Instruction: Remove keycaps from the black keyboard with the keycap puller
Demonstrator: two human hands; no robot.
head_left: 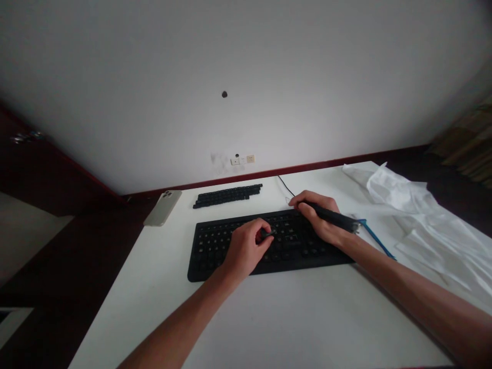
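A black keyboard (223, 269) lies on the white table, and many of its key positions show bare switches without caps. My left hand (248, 243) is over the middle of it, thumb and index finger pinched on a small black keycap (266, 233). Above the keyboard's right part, my right hand (323, 218) is closed round a black brush (336, 218). Its bristle end points right, toward my forearm, and a thin wire loop (288, 201) shows beyond the fingertips. Behind the keyboard, loose black keycaps (228, 196) are set out in rows.
At the table's (292, 318) back left corner lies a phone (163, 207). White crumpled wrapping (415, 205) covers the right side, with a thin blue stick (378, 240) beside it. A black cable (285, 184) runs to the back edge, near wall sockets (243, 160).
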